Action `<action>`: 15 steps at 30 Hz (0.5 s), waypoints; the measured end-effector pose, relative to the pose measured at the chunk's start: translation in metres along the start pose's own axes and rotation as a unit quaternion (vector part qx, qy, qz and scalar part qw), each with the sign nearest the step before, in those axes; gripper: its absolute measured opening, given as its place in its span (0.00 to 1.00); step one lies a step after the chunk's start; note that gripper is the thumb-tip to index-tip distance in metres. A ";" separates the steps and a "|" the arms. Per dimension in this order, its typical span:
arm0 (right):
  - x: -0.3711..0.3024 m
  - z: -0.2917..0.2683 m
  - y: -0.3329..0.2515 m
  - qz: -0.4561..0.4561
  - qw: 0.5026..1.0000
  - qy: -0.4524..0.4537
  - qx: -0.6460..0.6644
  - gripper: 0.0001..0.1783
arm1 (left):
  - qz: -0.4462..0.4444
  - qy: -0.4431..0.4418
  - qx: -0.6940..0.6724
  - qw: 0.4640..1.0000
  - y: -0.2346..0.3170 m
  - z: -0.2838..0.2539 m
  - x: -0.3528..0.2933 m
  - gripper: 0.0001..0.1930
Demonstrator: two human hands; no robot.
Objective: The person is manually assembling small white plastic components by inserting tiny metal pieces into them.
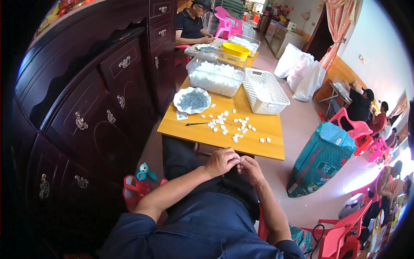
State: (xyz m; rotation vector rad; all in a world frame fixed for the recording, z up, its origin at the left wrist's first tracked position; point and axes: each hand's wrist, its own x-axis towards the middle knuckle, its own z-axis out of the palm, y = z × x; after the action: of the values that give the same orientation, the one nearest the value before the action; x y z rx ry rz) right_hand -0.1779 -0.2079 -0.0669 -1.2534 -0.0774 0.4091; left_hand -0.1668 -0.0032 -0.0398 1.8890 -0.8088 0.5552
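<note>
Just off the table's near edge, above my lap, my left hand (222, 162) and my right hand (251, 169) meet with their fingertips pinched together. Whatever sits between the fingers is too small to make out. On the yellow wooden table (263, 146) lie several small white oval plastic pieces (223, 121), scattered in front of my hands. A thin dark stick-like tool (196, 124) lies to their left. Farther back, a white scalloped plate (177, 100) holds a heap of small grey metal-looking pins (192, 99).
Behind the plate stands a clear bin (215, 77) of white pieces, beside a white perforated basket (276, 103). A yellow basin (236, 49) is farther off. A teal sack (321, 159) stands right of the table; dark cabinets (86, 116) line the left. Other people sit nearby.
</note>
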 end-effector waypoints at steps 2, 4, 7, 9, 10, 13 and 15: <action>0.001 -0.001 0.000 0.005 1.000 0.006 -0.004 0.11 | -0.019 -0.004 -0.017 1.000 -0.002 0.001 -0.001 0.04; 0.001 0.000 0.001 0.008 1.000 0.013 -0.004 0.10 | -0.023 -0.006 -0.016 1.000 -0.005 0.002 -0.002 0.04; 0.002 0.002 0.004 0.001 0.999 0.029 -0.021 0.09 | -0.034 -0.004 -0.014 0.999 -0.011 0.005 -0.004 0.04; 0.003 0.003 0.005 -0.009 0.999 0.037 -0.038 0.08 | -0.040 0.001 -0.012 0.999 -0.015 0.008 -0.008 0.05; 0.003 0.003 0.005 -0.019 0.997 0.046 -0.061 0.08 | -0.070 -0.003 -0.022 0.997 -0.015 0.009 -0.009 0.05; 0.003 0.004 0.008 -0.050 0.991 0.057 -0.110 0.07 | -0.100 -0.001 -0.040 0.994 -0.019 0.013 -0.012 0.05; 0.004 0.004 0.010 -0.072 0.986 0.057 -0.136 0.07 | -0.100 0.007 -0.048 0.994 -0.025 0.018 -0.014 0.05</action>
State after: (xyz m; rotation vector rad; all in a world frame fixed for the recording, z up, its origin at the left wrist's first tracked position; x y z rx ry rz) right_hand -0.1781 -0.2005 -0.0760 -1.5271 -0.1283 0.2044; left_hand -0.1575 -0.0075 -0.0721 1.8503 -0.6167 0.3983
